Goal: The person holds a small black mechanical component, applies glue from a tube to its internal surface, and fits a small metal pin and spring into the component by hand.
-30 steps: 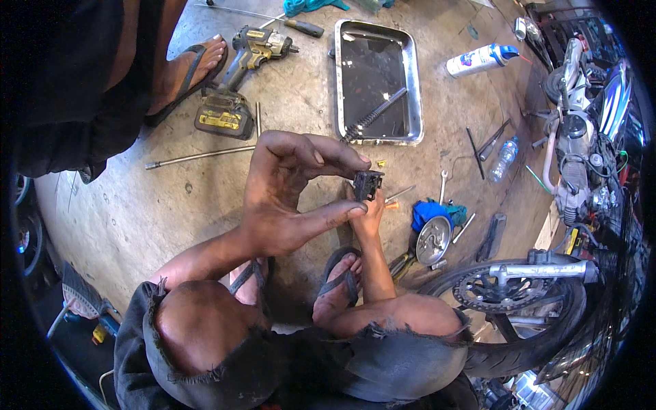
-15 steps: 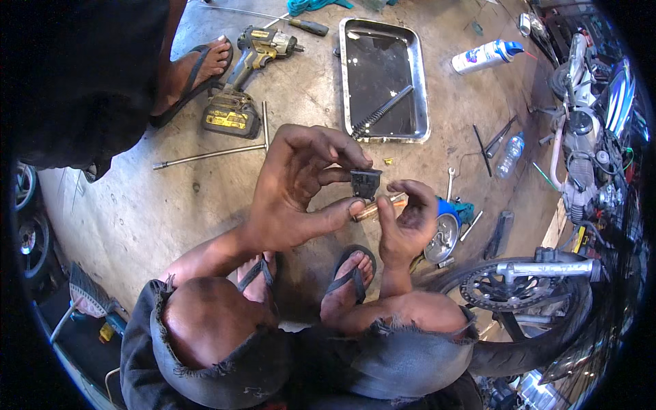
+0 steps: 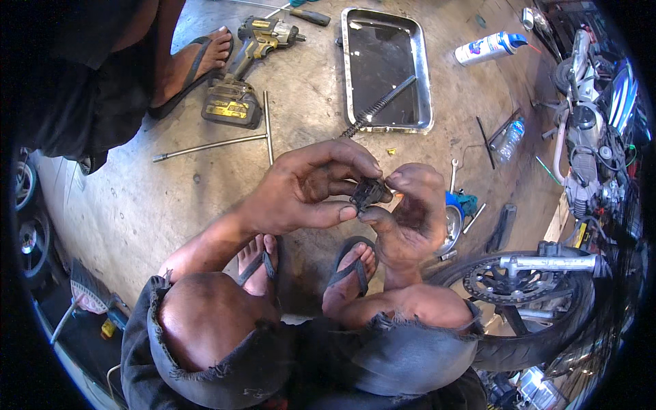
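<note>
A small black part, boxy and plastic-looking [image 3: 367, 194], is pinched between my two hands above the floor, in front of my knees. My left hand [image 3: 311, 184] holds it from the left, thumb below and fingers above. On the other side, the fingertips and thumb of my right hand [image 3: 413, 208] close on its right edge. Grime darkens the fingers of both hands. Just beyond them, a long coil spring [image 3: 379, 106] leans on the near rim of a metal tray [image 3: 427, 113] holding dark liquid.
A cordless impact wrench [image 3: 242, 75] and a T-handle wrench [image 3: 212, 148] lie left, near another person's sandalled foot [image 3: 198, 65]. Rightward are a spray can [image 3: 488, 49], plastic bottle [image 3: 510, 141], spanner [image 3: 454, 175] and motorcycle [image 3: 584, 130]. A wheel with sprocket [image 3: 509, 283] lies by my right knee.
My right hand has moved up and left onto the black part, which is now tilted. The copper-coloured cylinder seen between my hands earlier no longer shows.
</note>
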Tool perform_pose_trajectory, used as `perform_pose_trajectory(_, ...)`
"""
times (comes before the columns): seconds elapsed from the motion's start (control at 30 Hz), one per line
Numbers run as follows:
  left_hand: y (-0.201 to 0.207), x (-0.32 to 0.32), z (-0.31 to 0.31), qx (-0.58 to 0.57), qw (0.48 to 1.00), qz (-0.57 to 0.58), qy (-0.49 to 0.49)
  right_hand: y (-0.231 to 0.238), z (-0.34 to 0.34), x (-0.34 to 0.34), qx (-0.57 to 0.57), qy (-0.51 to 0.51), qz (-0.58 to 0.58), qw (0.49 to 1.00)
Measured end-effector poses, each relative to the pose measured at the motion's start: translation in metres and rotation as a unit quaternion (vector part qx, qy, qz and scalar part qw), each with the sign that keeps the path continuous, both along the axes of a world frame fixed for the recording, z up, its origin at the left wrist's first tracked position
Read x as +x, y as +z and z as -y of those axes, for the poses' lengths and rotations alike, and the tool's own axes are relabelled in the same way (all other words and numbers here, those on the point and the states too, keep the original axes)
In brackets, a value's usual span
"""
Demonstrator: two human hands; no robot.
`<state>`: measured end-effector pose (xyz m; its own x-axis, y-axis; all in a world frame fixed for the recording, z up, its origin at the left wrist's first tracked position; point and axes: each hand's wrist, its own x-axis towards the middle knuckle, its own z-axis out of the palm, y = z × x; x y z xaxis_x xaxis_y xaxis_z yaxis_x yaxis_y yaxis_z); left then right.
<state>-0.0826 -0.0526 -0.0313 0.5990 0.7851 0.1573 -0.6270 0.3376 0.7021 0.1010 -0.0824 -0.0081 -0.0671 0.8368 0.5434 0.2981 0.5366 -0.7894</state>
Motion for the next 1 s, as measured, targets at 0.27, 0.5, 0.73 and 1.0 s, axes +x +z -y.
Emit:
perform_pose_trajectory(0.27,0.003,-0.005,-0.006,0.039,0.998,-0.038,-0.015,-0.001,0.000,-0.005,0.023,0.015,-0.083,0.996)
perform_pose_trajectory(0.5,0.007,-0.009,-0.011,0.149,0.981,-0.123,0.036,-0.001,-0.001,-0.004,0.026,0.030,-0.076,0.996)
perform_pose_trajectory(0.73,0.014,-0.003,-0.016,0.228,0.950,-0.178,0.116,-0.005,-0.002,-0.002,0.023,0.037,-0.081,0.996)
perform_pose_trajectory(1.0,0.015,-0.003,-0.014,0.237,0.942,-0.196,0.137,-0.007,0.002,-0.001,0.004,0.034,-0.091,0.995)
